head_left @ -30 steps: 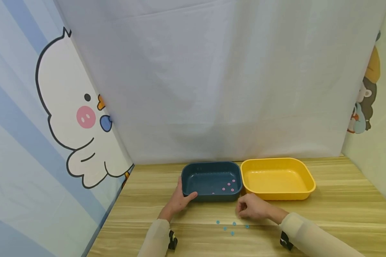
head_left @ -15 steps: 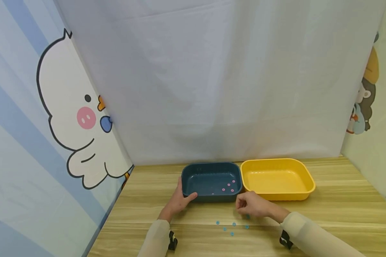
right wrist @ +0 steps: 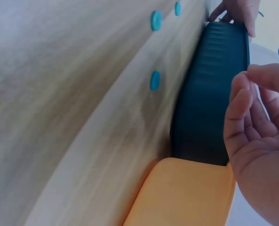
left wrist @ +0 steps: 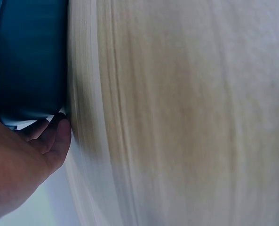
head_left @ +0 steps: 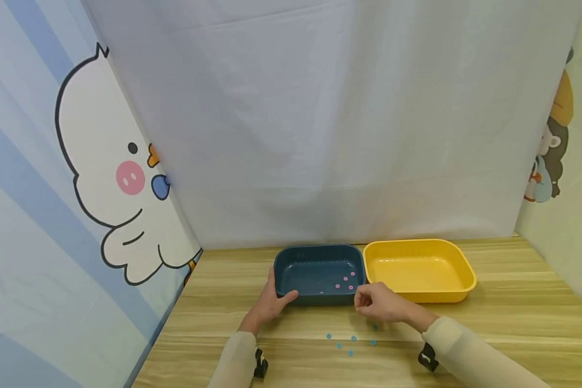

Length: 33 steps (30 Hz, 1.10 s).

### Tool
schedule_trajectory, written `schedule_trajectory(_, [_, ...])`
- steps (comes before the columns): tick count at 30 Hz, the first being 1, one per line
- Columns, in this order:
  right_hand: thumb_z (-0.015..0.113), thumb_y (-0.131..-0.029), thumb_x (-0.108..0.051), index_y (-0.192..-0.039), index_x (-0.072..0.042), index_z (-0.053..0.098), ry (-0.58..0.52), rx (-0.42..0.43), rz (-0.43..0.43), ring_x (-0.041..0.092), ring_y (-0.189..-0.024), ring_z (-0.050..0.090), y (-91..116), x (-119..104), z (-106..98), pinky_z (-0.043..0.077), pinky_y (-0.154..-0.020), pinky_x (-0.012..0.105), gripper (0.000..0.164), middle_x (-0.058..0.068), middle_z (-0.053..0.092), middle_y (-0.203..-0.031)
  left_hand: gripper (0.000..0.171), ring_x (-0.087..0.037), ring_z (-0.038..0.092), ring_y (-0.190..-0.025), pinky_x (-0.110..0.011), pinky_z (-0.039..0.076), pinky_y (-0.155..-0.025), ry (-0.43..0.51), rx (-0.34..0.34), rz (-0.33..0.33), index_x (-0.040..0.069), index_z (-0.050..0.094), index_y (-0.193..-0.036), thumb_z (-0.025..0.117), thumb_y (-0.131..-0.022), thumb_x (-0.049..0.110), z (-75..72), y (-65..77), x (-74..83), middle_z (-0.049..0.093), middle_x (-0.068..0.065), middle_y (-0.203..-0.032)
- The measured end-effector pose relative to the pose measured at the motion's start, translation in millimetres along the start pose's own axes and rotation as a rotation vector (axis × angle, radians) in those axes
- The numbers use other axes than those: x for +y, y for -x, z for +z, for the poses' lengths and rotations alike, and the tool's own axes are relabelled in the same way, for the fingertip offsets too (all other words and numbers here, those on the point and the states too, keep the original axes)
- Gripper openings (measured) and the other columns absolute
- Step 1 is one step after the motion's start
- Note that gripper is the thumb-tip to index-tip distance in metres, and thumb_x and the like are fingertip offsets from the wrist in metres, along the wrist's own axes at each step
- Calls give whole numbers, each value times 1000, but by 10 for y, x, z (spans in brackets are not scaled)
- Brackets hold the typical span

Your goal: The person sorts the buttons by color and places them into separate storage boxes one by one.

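Presumably for steadiness, the dark tray [head_left: 320, 300] is gripped at eight o'clock by the left hand [head_left: 268, 304], blue rings [head_left: 353, 339] being strewn seven o'clock from the right hand [head_left: 380, 303], whose grasp cannot be told

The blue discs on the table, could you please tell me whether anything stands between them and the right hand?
Nothing visible stands between the right hand and the blue discs; the blue bin and yellow bin sit farther back.

Wood-grain table [head_left: 514, 307]: navy tray [head_left: 320, 300], yellow tray [head_left: 436, 297], 6 blue pieces [head_left: 353, 339], probably rings.
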State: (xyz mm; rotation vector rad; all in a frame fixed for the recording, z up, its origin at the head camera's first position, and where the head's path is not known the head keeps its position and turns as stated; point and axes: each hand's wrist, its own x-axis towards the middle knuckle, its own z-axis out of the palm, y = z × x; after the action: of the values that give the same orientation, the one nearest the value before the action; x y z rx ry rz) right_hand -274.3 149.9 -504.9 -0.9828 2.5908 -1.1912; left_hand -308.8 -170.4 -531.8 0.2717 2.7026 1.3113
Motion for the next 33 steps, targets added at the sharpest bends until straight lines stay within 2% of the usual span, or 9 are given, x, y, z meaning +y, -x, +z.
schedule_trajectory(5, [69,-85,-9,-81,-5,62,-15,26,3,8,-68,54,-29,-32,-37,50,-64,25,9,-8,59,-73,101,-40,14,-140,-56,19,-108,-1,-1,-2,4,-9,-150,63,-90,41,2,-5,-10,2,-22,-155])
schedule_trajectory(10, [67,-84,-4,-82,-6,62,-36,61,10,8,-67,54,-74,-51,-65,50,-63,24,7,-7,60,-74,100,-40,14,-140,-56,19,-108,-9,4,-6,2,-8,-150,63,-90,41,8,-9,-18,2,-22,-155])
schedule_trajectory(21, [68,-87,-10,-83,-9,61,-57,173,92,14,-66,52,-186,-82,-88,45,-57,24,8,-2,59,-76,101,-41,14,-139,-57,19,-107,-5,2,-2,4,-9,-150,63,-90,42,7,-4,-22,3,-23,-155])
schedule_trajectory(29, [65,-90,-13,-88,-10,62,-90,178,151,15,-66,53,-252,-92,-81,48,-56,26,5,0,62,-82,100,-40,13,-140,-56,18,-108,2,4,3,4,-9,-150,63,-91,40,1,-8,-13,3,-22,-155])
schedule_trajectory(33, [65,-90,-11,-89,-9,62,-84,175,143,15,-67,54,-283,-89,-84,48,-57,26,4,-1,61,-81,101,-40,13,-140,-56,18,-108,1,4,-4,4,-9,-151,63,-90,41,3,-5,-7,3,-22,-155])
